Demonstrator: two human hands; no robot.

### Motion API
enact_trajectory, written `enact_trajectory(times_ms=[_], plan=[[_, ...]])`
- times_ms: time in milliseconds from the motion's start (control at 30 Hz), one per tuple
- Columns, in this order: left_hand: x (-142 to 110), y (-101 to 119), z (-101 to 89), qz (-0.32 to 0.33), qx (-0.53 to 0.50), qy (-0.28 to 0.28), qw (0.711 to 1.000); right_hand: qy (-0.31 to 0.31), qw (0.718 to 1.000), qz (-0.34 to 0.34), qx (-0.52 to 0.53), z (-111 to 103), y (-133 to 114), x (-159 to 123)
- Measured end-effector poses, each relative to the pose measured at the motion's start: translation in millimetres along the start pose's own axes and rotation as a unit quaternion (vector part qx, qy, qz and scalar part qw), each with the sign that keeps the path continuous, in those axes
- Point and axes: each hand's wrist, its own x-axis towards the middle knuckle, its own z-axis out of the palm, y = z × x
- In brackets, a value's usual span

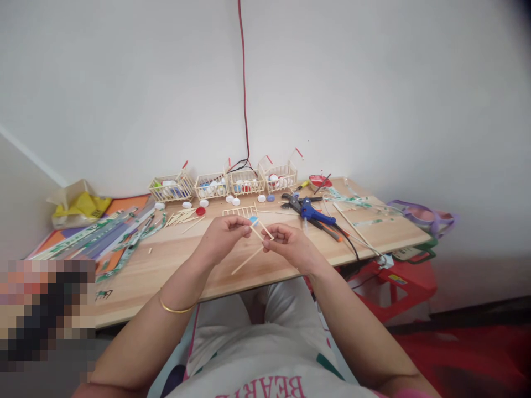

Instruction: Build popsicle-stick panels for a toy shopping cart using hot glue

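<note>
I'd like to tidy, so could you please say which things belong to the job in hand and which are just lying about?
Likely the job: held sticks, slatted panel, stick pile, baskets, blue cutter.
Probably lying about: yellow packet, red stool.

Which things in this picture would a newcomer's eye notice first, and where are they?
Probably the four stick carts, in a row at the back of the table. Then the red cord hanging down the wall behind them, and the blue cutter beyond the right hand. In the centre, this hand and the left hand hold sticks.
</note>
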Motion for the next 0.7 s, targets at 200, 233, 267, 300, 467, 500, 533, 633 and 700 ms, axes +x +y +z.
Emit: enact_trajectory(times_ms=[200,233,267,300,467,500,533,633,700], plan=[[3,-1,4.4,-0.01,-0.003,-0.009,1.0,0.0,1.0,-0.001,0.013,1,1,1],[3,1,4.2,-0.004,0.001,-0.007,1.0,0.005,1.0,0.001,0.02,2,3,1],[2,3,3.5,0.009,0.008,0.008,1.0,0.011,1.0,0.004,0.028,2,4,1],[0,6,2.6,0.03,0.019,0.041,0.999,0.021,0.999,0.009,0.035,2,5,2],[-27,11,6.0,0.141,0.031,0.26,0.955,0.09,0.991,0.017,0.094,5,10,3],[-33,9,9.8,0.127,0.013,0.245,0.961,0.099,0.989,0.014,0.113,7,10,3],[-38,5,14.6,0.098,-0.014,0.22,0.971,0.106,0.985,0.012,0.133,10,10,3],[-46,-8,30.9,-0.012,-0.125,0.182,0.975,0.112,0.975,0.017,0.19,21,7,1],[-45,-14,39.5,-0.077,-0.187,0.133,0.97,0.106,0.971,0.018,0.214,27,5,0]])
